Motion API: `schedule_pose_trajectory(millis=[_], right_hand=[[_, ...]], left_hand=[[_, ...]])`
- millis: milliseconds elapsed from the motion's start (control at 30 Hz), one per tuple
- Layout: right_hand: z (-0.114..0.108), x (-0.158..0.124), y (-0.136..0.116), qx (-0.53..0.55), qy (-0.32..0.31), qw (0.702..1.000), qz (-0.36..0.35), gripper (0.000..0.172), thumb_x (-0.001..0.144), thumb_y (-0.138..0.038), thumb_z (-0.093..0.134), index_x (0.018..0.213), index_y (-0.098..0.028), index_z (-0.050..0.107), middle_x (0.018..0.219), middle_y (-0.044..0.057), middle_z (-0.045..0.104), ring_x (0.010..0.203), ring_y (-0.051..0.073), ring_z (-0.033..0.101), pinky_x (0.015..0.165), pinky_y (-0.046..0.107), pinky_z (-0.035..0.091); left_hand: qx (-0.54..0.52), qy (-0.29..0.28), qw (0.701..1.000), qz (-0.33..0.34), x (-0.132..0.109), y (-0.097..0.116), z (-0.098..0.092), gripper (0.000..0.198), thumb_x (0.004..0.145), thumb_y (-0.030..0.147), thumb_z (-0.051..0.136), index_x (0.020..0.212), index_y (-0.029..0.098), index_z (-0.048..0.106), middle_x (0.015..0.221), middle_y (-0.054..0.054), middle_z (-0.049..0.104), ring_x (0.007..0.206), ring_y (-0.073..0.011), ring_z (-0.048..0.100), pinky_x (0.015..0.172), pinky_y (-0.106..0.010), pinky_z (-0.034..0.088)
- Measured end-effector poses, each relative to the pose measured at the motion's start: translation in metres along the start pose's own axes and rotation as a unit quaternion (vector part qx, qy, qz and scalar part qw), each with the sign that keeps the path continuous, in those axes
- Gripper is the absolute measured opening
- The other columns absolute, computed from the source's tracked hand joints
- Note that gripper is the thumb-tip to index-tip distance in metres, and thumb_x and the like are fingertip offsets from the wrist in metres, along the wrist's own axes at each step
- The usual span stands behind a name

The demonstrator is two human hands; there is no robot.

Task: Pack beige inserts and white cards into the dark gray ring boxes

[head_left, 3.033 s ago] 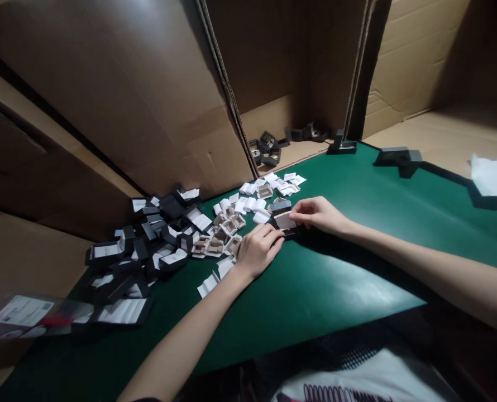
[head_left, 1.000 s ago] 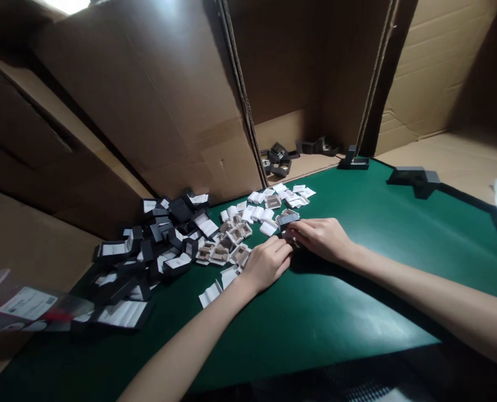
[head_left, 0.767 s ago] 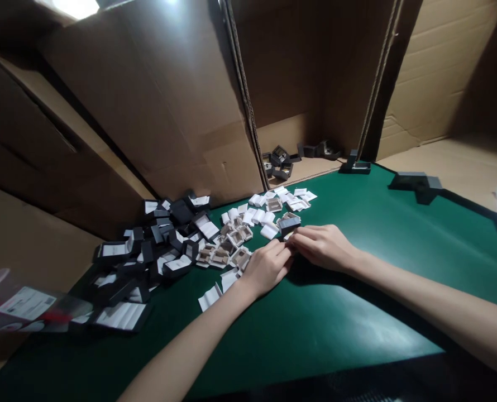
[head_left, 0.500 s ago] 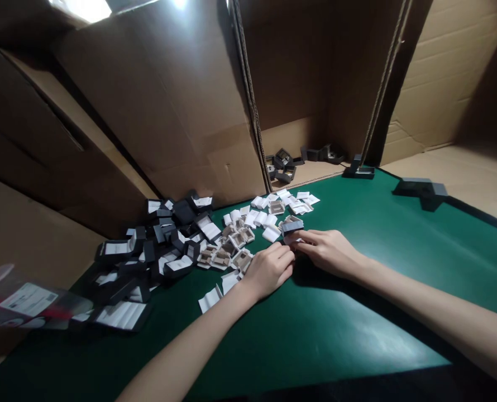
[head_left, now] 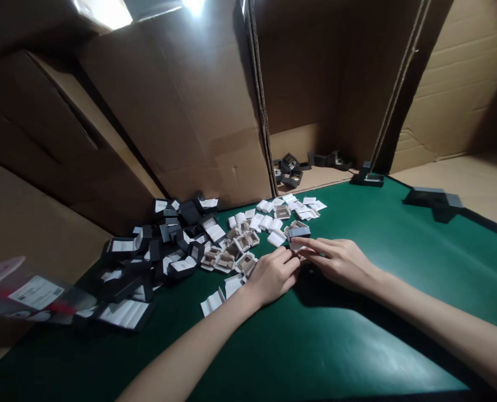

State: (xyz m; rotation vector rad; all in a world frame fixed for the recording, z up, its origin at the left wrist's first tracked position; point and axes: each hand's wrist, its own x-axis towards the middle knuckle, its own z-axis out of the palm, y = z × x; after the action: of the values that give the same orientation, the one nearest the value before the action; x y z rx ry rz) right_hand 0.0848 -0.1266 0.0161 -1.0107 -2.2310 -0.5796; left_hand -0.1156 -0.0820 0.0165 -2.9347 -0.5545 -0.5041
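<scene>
My left hand (head_left: 273,273) and my right hand (head_left: 338,261) meet over the green table (head_left: 357,335), fingertips together around a small dark box with a white insert (head_left: 299,237). Both hands are closed on it, and most of the box is hidden under the fingers. Just left of my left hand lie several small tan and white trays (head_left: 235,251) and white folded cards (head_left: 269,220).
A heap of black box parts with white liners (head_left: 160,251) fills the left of the table. Cardboard walls (head_left: 181,111) rise behind. More dark boxes (head_left: 290,167) sit in the gap beyond, and two dark pieces (head_left: 430,198) at right. A clear packet (head_left: 26,293) lies far left.
The view has tilted up, so everything sits lower in the picture. My hands stayed pressed together on the small box, and its white insert is now mostly covered by my fingers.
</scene>
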Motion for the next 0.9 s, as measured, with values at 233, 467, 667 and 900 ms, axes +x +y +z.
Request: schedule_pose_trajectory(millis=[233,467,667,900], right_hand=[[0.0036,-0.0011,0.0024,-0.001,-0.053,0.998,0.014,0.027,0.094,-0.017,0.041,0.087,-0.016,0.067,0.112,0.005,0.068,0.074,0.015,0.067,0.057,0.025,0.053],[0.0058,-0.0036,0.0032,-0.004,-0.083,0.996,0.020,0.026,0.093,-0.013,0.041,0.092,-0.015,0.067,0.107,0.007,0.068,0.072,0.015,0.066,0.056,0.024,0.051],[0.0058,-0.0052,0.0014,-0.030,-0.076,0.997,0.010,0.024,0.091,-0.011,0.042,0.095,-0.015,0.066,0.104,0.008,0.066,0.074,0.016,0.064,0.055,0.024,0.048],[0.0042,-0.0044,-0.0033,-0.062,-0.090,0.994,0.028,0.023,0.090,-0.012,0.044,0.096,-0.015,0.066,0.103,0.008,0.064,0.074,0.015,0.059,0.049,0.025,0.044]], left_hand=[[-0.030,-0.001,1.000,0.008,0.0004,-0.0010,-0.0014,0.011,0.090,0.018,0.043,0.084,0.017,0.052,0.090,-0.005,0.060,0.082,-0.0168,0.054,0.070,-0.027,0.047],[-0.029,-0.007,1.000,0.003,-0.0006,-0.0019,0.0015,0.010,0.090,0.019,0.043,0.085,0.017,0.052,0.091,-0.005,0.060,0.083,-0.0168,0.054,0.071,-0.027,0.047],[-0.016,-0.018,1.000,-0.005,-0.0006,-0.0017,0.0009,0.008,0.089,0.019,0.045,0.083,0.017,0.051,0.089,-0.005,0.059,0.083,-0.0175,0.053,0.070,-0.028,0.046],[-0.025,-0.014,1.000,0.002,0.0001,-0.0017,0.0003,0.009,0.089,0.018,0.044,0.083,0.017,0.050,0.087,-0.005,0.059,0.081,-0.0170,0.053,0.070,-0.028,0.046]])
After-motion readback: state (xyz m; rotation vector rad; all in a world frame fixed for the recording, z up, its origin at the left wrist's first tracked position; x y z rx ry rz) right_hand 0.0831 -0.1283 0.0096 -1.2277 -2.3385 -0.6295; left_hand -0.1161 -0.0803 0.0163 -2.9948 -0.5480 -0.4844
